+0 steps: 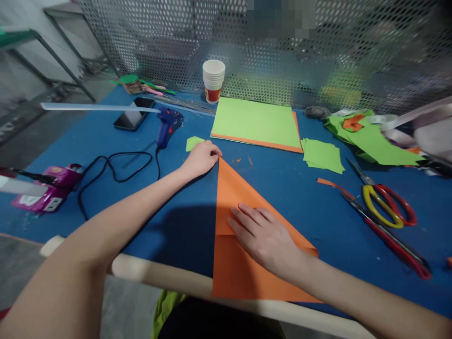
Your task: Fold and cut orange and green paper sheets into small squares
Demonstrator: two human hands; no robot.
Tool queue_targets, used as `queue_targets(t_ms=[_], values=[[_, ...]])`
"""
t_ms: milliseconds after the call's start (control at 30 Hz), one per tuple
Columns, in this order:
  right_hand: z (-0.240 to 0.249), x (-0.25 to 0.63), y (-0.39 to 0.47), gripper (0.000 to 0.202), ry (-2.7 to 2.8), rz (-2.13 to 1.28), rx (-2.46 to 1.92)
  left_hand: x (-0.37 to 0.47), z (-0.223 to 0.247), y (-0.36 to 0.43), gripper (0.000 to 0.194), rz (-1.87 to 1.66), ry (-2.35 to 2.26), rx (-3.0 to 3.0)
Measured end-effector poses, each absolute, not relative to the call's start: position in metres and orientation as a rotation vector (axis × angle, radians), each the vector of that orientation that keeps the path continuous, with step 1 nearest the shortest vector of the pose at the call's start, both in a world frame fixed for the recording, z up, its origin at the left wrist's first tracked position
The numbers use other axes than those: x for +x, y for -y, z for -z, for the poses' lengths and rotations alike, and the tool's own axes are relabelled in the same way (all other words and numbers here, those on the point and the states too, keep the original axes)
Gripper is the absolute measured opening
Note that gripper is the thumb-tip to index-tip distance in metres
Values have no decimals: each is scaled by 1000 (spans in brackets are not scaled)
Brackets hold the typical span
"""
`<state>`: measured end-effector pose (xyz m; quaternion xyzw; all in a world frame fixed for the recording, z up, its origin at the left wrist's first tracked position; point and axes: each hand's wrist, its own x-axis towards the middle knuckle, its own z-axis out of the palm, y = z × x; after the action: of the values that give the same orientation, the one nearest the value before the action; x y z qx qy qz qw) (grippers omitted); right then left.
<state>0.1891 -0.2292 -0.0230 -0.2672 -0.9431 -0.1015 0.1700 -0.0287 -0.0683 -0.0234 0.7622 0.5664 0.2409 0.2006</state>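
Note:
A folded orange paper point(231, 268) lies on the blue table, with a pointed far corner and a slanting right edge. My left hand point(204, 157) is closed in a pinch at that far corner. Over the middle of the folded layer, my right hand point(264, 235) lies flat with its fingers spread, palm down on the paper. The paper's near edge reaches the table's front edge, and part of its right side is hidden under my right forearm. A small green paper piece point(194, 142) lies just beyond my left hand.
Green and orange sheets point(256, 121) lie behind, near paper cups point(213, 82). Green squares point(322, 155), scissors point(383, 205) and a red-handled cutting tool point(391, 240) are at right. Left are a blue glue gun point(165, 127), its cord, a phone point(134, 114) and a purple power strip point(52, 188).

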Motion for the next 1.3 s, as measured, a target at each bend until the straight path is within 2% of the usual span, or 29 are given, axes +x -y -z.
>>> queue_targets(t_ms=[667,833,967,1100,1300], values=[[26,188,230,30,2684,304,-729,-32,17,73,25,-743,-1648,2107],[28,187,230,30,2654,312,-747,-27,4,108,35,-809,-1582,2343],[26,185,229,30,2638,352,-752,-5,11,149,44,-528,-1351,2660],[25,184,227,29,2666,342,-736,11,30,167,63,-491,-1252,2837],[26,184,227,29,2628,346,-722,12,43,160,63,-451,-1330,2845]])
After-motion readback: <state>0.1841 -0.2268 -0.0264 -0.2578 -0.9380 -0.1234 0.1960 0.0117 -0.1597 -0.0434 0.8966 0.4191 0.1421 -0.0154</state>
